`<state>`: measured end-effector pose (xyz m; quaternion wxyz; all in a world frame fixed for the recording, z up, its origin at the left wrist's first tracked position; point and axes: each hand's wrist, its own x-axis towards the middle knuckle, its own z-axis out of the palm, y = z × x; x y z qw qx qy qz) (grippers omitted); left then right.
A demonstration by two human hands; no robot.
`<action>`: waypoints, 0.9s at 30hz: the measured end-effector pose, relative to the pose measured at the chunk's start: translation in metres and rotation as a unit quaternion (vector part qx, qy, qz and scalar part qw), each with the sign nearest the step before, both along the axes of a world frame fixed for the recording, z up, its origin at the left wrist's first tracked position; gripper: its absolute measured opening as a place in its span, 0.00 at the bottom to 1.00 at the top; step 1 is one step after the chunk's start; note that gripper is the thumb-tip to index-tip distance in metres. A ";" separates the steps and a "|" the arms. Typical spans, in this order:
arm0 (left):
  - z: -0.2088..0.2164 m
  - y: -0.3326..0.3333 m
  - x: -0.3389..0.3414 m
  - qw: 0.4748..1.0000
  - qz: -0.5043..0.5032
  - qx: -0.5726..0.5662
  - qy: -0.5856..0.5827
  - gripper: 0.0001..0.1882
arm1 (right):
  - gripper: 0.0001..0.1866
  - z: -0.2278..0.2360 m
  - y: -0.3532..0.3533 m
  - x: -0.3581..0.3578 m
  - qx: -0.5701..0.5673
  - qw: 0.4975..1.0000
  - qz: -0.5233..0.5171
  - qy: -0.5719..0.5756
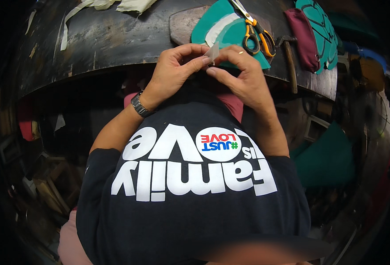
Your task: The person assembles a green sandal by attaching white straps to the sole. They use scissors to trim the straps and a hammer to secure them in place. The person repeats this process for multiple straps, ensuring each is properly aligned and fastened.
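Observation:
Near the table's front edge, my left hand (177,68) pinches a small, thin, pale translucent strip (214,51) between thumb and fingers. My right hand (246,73) meets it from the other side, its fingertips closed at the strip's edge and its thumb just below. What lies between the fingertips is partly hidden. Just beyond the hands is a flat green piece of material (203,27) with a whitish band (221,30) across it. Scissors (253,37) with black and orange handles rest on the green piece, beside my right hand.
A hammer (291,62) lies right of the scissors, its handle toward the table's front edge. Farther right are a maroon piece (303,39) and green pieces with black lines (321,26). A wooden board (184,25) sits under the green material. Cream scraps (135,4) lie on the dark table (111,42).

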<state>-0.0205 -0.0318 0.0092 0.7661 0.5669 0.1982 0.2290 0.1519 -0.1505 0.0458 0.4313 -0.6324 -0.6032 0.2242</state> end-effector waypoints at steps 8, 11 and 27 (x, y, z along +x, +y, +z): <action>-0.001 0.001 -0.001 0.998 -0.023 -0.011 -0.060 0.08 | 0.06 -0.010 -0.018 -0.005 -0.054 0.998 -0.009 0.034; 0.001 0.010 -0.002 0.985 0.024 -0.080 -0.151 0.07 | 0.08 -0.003 -0.029 -0.008 -0.099 0.988 0.034 -0.113; 0.011 0.007 0.010 0.996 -0.054 0.003 0.076 0.09 | 0.18 -0.006 0.013 0.091 -0.225 0.880 -0.264 -0.326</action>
